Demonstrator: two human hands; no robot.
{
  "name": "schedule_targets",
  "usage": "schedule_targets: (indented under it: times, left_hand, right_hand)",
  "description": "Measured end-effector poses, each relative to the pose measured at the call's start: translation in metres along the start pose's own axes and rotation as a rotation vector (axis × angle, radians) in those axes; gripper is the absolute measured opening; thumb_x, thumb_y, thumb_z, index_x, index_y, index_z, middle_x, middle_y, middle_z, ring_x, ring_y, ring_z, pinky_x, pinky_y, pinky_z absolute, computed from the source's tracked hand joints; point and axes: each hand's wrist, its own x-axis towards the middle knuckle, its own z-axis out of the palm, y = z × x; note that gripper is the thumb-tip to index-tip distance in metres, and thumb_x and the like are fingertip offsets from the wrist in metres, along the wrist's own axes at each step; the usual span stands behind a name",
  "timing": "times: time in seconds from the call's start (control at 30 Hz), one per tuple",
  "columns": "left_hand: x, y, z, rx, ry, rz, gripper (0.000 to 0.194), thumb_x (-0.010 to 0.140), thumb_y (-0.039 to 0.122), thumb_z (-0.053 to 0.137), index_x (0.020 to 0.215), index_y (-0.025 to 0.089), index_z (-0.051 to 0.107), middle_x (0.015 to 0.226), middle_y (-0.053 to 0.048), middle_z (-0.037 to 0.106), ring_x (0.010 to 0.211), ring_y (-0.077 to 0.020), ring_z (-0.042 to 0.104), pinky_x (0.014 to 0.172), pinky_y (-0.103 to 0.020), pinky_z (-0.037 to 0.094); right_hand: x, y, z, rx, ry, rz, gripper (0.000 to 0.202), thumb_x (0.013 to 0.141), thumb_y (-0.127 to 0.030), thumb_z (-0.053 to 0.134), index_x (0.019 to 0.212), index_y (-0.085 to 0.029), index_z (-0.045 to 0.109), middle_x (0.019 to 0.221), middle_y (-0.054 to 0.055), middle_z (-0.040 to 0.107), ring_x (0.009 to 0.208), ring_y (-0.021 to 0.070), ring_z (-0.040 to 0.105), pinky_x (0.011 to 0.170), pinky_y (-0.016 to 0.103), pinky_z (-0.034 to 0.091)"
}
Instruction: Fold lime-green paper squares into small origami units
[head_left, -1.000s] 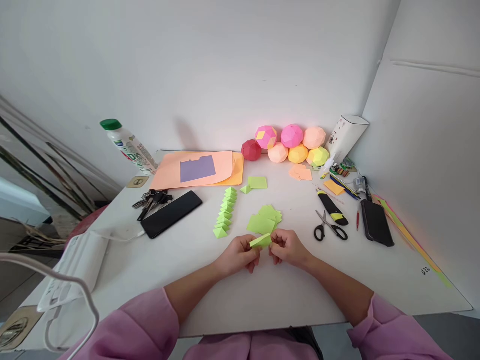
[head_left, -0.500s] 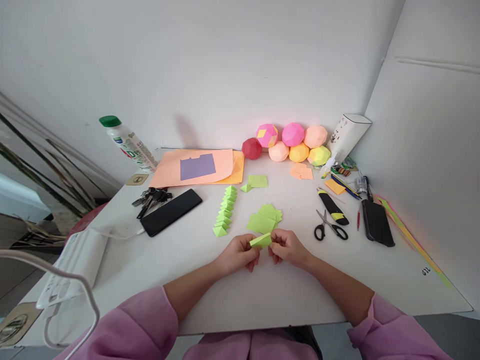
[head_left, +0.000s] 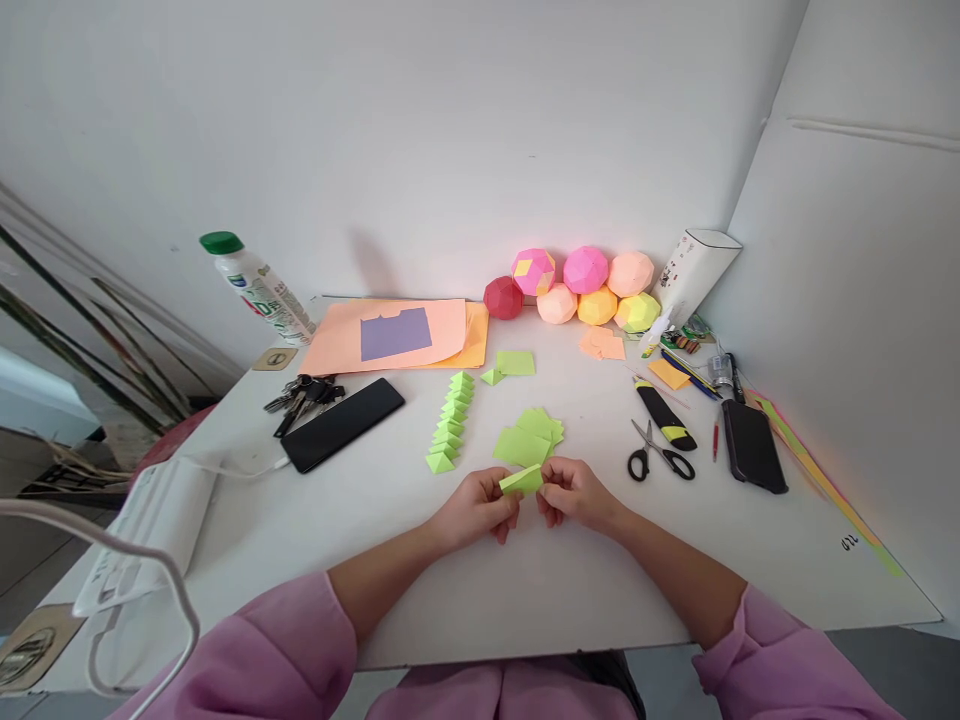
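Note:
Between my two hands is a folded green paper (head_left: 522,480), held above the white table near its front. My left hand (head_left: 480,503) pinches its left end, thumb toward me. At the other end, my right hand (head_left: 577,494) grips it with thumb and fingers. Just beyond my hands lies a loose pile of flat green paper pieces (head_left: 525,441). A row of folded green paper units (head_left: 451,420) stands to the left of that pile. Farther back are a green paper sheet (head_left: 516,362) and one small folded unit (head_left: 492,376).
Scissors (head_left: 660,452), a utility knife (head_left: 664,412) and a phone (head_left: 753,446) lie to the right. On the left are a black slab-like device (head_left: 343,424), keys (head_left: 303,396) and a bottle (head_left: 259,290). Several faceted paper balls (head_left: 585,270) are stacked by the wall.

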Motion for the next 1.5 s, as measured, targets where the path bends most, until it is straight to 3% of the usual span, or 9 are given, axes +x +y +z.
schedule_targets:
  times: [0.57,1.5]
  left_hand:
    - [-0.0001,0.0001,0.0013,-0.032,0.035,0.014,0.030,0.078,0.044,0.057,0.077,0.016,0.047,0.053,0.003,0.059,0.037,-0.0086,0.052,0.039,-0.020,0.037]
    - [0.0008,0.0010,0.0019,-0.083,0.057,0.038,0.029,0.079,0.041,0.056,0.071,0.018,0.041,0.055,0.003,0.060,0.038,-0.0084,0.052,0.040,-0.020,0.037]
  right_hand:
    - [0.0023,-0.0005,-0.0013,0.091,-0.001,-0.001,0.006,0.068,-0.016,0.048,0.066,-0.018,0.043,0.049,-0.004,0.058,0.041,0.0095,0.053,0.042,0.020,0.039]
    - [0.0038,0.0027,-0.0029,0.138,0.003,-0.050,0.009,0.072,-0.017,0.049,0.065,-0.018,0.044,0.048,-0.004,0.058,0.039,0.0098,0.051,0.041,0.021,0.040]
